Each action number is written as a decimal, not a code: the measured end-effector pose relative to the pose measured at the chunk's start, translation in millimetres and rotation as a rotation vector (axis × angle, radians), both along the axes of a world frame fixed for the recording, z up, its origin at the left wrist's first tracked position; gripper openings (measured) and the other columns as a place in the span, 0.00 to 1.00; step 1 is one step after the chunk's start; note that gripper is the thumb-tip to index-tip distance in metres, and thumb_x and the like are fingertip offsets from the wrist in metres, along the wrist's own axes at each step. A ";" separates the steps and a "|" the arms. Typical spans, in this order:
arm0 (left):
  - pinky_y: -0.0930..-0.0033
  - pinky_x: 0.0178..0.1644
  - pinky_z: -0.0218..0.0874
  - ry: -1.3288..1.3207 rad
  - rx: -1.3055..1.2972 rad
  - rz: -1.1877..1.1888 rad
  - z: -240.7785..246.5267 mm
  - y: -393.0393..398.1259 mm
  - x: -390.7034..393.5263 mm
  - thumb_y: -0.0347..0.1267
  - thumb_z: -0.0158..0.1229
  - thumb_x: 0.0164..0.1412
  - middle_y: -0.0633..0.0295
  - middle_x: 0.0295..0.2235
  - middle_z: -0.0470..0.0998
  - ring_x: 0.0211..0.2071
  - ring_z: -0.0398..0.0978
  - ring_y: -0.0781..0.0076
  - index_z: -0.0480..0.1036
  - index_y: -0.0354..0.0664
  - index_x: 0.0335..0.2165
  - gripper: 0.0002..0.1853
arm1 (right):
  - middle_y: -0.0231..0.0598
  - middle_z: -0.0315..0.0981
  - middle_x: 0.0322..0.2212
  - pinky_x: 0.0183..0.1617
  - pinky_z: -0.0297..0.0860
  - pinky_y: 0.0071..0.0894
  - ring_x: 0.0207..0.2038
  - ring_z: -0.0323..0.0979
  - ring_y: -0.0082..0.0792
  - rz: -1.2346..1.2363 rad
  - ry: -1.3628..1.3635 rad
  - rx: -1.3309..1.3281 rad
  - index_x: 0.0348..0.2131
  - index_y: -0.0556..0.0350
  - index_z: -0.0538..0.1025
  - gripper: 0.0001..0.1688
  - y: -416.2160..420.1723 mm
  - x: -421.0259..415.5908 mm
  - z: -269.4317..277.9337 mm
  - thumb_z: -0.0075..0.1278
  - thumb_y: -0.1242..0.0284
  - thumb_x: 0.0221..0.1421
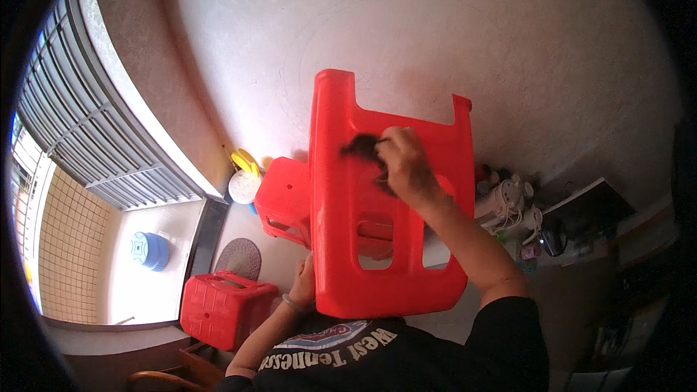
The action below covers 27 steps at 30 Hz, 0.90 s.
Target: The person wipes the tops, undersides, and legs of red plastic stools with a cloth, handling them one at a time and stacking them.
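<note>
A red plastic stool [354,295] is raised in front of me, tilted so that its side with cutout openings faces the camera. My left hand [305,282], with a bracelet at the wrist, is at the stool's left edge; its fingers are partly hidden behind it. My right hand [405,166] holds a dark cloth [364,148] against the stool's side, above the openings. The cloth and fingertips are somewhat blurred.
Another red stool [283,188] stands behind the raised one, and a further red stool [209,310] is at lower left. A round mat [238,258], a blue stool [150,251], a yellow-and-white item [244,185] and a cluttered surface with white appliances [506,196] are around.
</note>
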<state>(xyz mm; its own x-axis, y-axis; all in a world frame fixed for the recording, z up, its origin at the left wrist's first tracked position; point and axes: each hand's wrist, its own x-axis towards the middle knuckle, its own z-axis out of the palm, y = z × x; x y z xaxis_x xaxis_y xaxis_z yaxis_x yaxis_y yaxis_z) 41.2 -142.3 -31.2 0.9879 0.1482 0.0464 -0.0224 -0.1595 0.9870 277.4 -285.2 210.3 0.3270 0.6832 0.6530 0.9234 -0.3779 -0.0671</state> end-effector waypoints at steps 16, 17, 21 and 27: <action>0.74 0.28 0.64 -0.037 -0.041 0.218 43.4 10.1 9.5 0.37 0.40 0.66 0.61 0.29 0.78 0.27 0.73 0.79 0.75 0.33 0.34 0.20 | 0.38 0.72 0.38 0.49 0.65 0.30 0.42 0.69 0.30 0.206 1.087 0.638 0.40 0.64 0.72 0.14 -50.2 19.5 69.5 0.46 0.75 0.54; 0.74 0.28 0.63 -0.028 -0.003 0.212 43.9 10.9 9.9 0.36 0.40 0.66 0.62 0.28 0.78 0.26 0.73 0.79 0.75 0.33 0.34 0.20 | 0.40 0.71 0.39 0.49 0.64 0.30 0.43 0.69 0.31 0.139 0.886 0.615 0.40 0.64 0.72 0.13 -40.4 22.3 69.9 0.46 0.75 0.55; 0.73 0.29 0.63 0.042 -0.069 0.144 51.2 9.6 10.3 0.35 0.41 0.65 0.62 0.26 0.78 0.27 0.72 0.79 0.75 0.33 0.34 0.19 | 0.48 0.66 0.41 0.52 0.61 0.38 0.46 0.65 0.44 0.086 0.205 0.415 0.37 0.64 0.70 0.11 11.2 38.6 55.0 0.47 0.74 0.53; 0.68 0.36 0.61 -0.296 1.168 0.075 -2.6 24.0 -0.8 0.30 0.44 0.61 0.56 0.40 0.73 0.38 0.70 0.71 0.65 0.34 0.48 0.17 | 0.44 0.65 0.43 0.53 0.58 0.46 0.48 0.63 0.45 0.320 0.120 -0.085 0.39 0.57 0.70 0.20 56.9 -27.1 -14.0 0.55 0.70 0.45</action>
<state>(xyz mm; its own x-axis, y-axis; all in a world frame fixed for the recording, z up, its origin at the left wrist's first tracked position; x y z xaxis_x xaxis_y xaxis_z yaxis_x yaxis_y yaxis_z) 40.3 -118.3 -33.8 0.9073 -0.0776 0.4133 -0.1757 -0.9629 0.2047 250.4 -228.3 196.3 0.1586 0.8138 0.5591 0.9834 -0.0795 -0.1632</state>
